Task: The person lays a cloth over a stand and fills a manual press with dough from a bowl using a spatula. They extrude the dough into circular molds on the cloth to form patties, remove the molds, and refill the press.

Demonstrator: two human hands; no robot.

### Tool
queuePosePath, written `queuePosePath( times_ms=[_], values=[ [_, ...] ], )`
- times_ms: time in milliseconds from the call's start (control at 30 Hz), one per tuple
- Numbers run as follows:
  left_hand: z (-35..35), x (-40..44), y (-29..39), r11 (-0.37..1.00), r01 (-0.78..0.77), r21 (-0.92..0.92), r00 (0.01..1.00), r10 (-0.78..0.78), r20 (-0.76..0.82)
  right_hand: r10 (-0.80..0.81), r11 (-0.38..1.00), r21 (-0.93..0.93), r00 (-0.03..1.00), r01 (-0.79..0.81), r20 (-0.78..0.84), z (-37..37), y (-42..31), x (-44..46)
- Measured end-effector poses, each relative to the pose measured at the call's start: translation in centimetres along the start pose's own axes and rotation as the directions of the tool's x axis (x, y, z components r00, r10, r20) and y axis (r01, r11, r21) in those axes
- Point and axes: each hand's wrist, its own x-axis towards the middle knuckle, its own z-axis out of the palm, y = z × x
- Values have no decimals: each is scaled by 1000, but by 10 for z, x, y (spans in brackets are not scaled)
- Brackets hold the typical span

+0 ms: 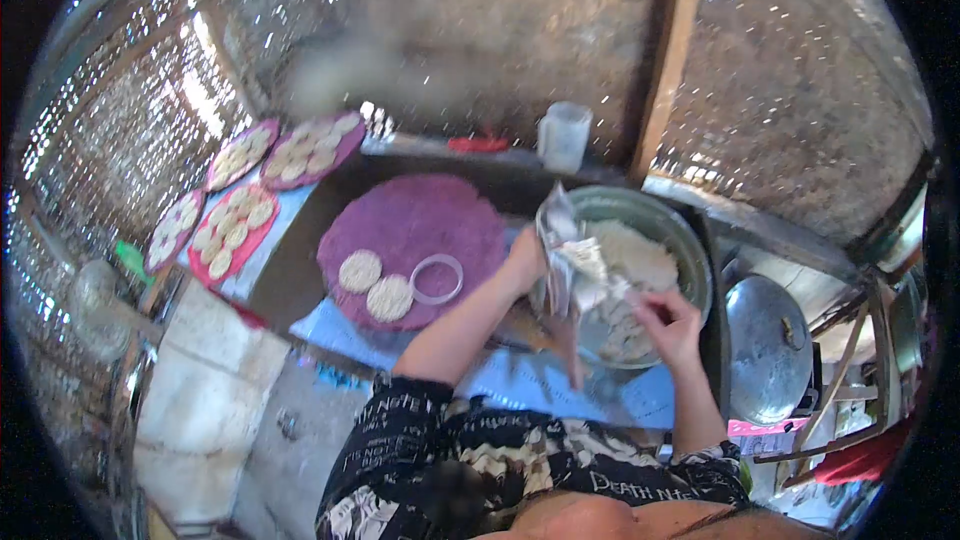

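My left hand is wrapped round a crumpled, silvery packet, tilted over the left rim of a large round basin. Inside the basin lies a pale, lumpy mass that looks like rice. My right hand is closed in a pinch above the basin's right side. A pale strip reaches from the packet toward those fingers; I cannot tell whether it belongs to the packet or is a separate thing. Left of my left forearm, a white ring mould rests on a purple round mat, beside two flat round rice cakes.
Several pink and purple trays of round cakes stand at the left. A clear plastic jug sits on the ledge behind the basin. To the right is a big metal lid. A wooden post rises behind.
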Motion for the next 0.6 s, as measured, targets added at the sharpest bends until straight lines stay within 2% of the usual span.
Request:
queuePosePath(
  times_ms=[33, 67, 100, 167, 200, 267, 300, 333, 367, 400, 467, 533, 567, 600],
  values=[
    [-4, 0, 21, 898, 45, -437, 999, -42, 15, -24, 998, -64, 1000, 23, -19, -7, -1, -1],
    [-7, -9, 40, 917, -27, -399, 1000, 24, -14, -45, 991, -128, 999, 41, -29, -15, -4, 1],
    [-11, -18, 58, 929, -99, -358, 995, 89, -44, 35, 974, -223, 997, -48, -63, -23, -1, 5],
    [2, -61, 117, 943, -332, 18, 937, 331, -112, 161, 859, -477, 983, -186, -94, -36, 5, 3],
    [5, -77, 136, 959, -281, -36, 943, 269, -195, 194, 754, -620, 976, -215, -102, -37, 9, 5],
    [-13, -93, 148, 946, -317, 74, 933, 325, -158, -132, 606, -783, 988, 142, 77, -35, 34, 3],
    [-13, -107, 155, 932, -363, 3, 919, 359, -162, -284, 479, -823, 941, 304, 182, -33, 44, 3],
    [-20, -113, 158, 925, -378, -27, 910, 366, -195, -155, 682, -697, 975, 223, 160, -19, 35, 3],
    [-22, -123, 162, 917, -397, 25, 896, 394, -203, -14, 836, -539, 986, 101, 164, 3, 16, -1],
    [-24, -133, 165, 908, -412, 78, 884, 419, -207, 129, 932, -360, 972, -52, 195, 24, 0, -7],
    [-33, -144, 164, 888, -435, 151, 873, 457, -169, 143, 977, -208, 841, -37, 522, 56, -15, -20],
    [-42, -154, 159, 888, -428, 166, 882, 451, -135, -63, 990, -39, 667, 136, 742, 83, -27, -31],
    [-46, -158, 156, 900, -412, 143, 895, 429, -121, 38, 986, 74, 627, -151, 778, 94, -30, -37],
    [-46, -161, 156, 909, -400, 121, 906, 412, -99, 115, 890, 168, 565, -424, 817, 105, -31, -42]
  ],
)
